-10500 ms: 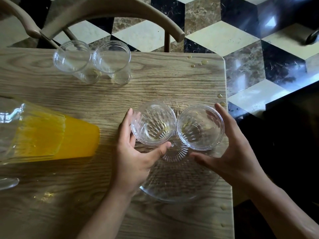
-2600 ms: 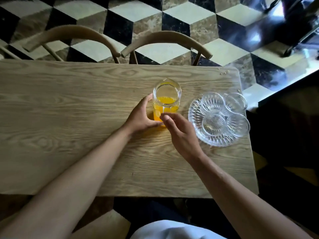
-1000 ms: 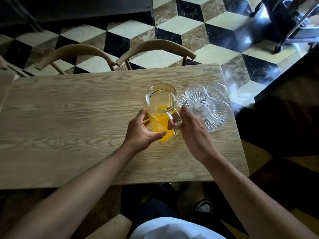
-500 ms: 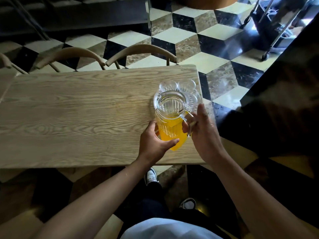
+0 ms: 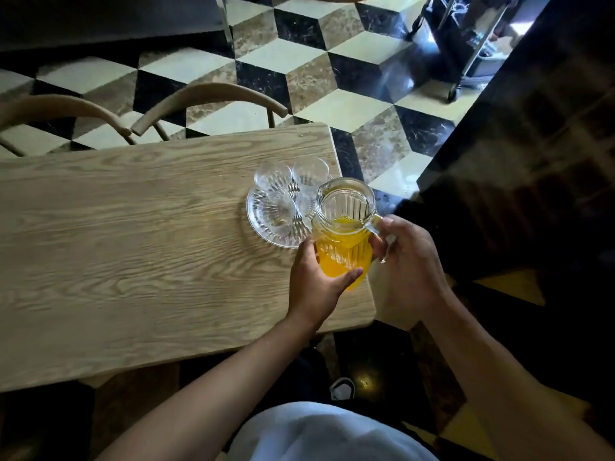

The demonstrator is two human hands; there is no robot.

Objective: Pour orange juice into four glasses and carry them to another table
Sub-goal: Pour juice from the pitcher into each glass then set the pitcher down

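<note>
A ribbed glass jug (image 5: 344, 227), half full of orange juice, is held up near the right end of the wooden table (image 5: 133, 247). The right hand (image 5: 407, 271) curls around its clear handle. The left hand (image 5: 316, 284) cups its bumpy side. Just behind the jug, clear ribbed glasses (image 5: 273, 177) stand together on a round glass plate (image 5: 258, 221).

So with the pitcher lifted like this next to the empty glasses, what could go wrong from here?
1. The pitcher hangs over the table's corner; a slip of the left hand or right hand could drop it to the floor.
2. The glasses are crowded on the glass plate, so the pour may splash between them.
3. The pitcher's base could knock the near glasses as it tips.
</note>
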